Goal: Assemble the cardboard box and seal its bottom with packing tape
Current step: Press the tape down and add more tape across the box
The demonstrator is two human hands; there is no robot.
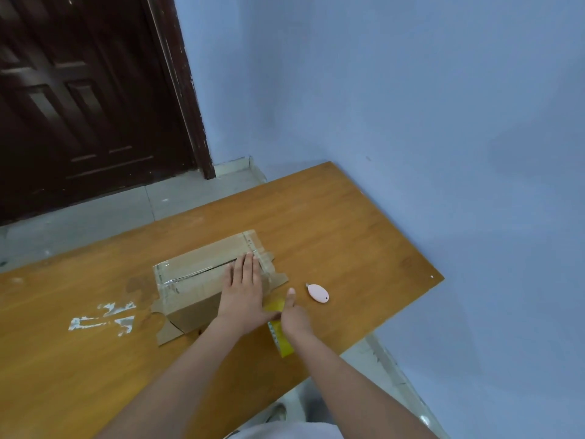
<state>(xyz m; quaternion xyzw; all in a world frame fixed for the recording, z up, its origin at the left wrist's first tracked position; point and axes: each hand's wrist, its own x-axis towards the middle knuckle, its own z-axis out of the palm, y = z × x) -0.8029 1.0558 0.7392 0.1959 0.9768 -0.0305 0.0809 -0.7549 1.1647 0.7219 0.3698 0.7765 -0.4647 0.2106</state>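
Note:
A brown cardboard box (pixel 196 274) sits on the wooden table (pixel 348 223) with its flap side up; clear tape runs along its seam and edges. My left hand (pixel 243 289) lies flat on the right part of the box top, fingers together and stretched out. My right hand (pixel 292 315) is just right of the box, gripping a yellow roll of packing tape (pixel 281 337), thumb pointing up. A strip of tape seems to run from the roll under my left hand, but that part is hidden.
A small pink oval cutter (pixel 318 293) lies on the table right of my hands. Torn tape scraps (pixel 104 318) stick to the tabletop at the left. A blue wall borders the table's right side; a dark door (pixel 79 90) stands behind.

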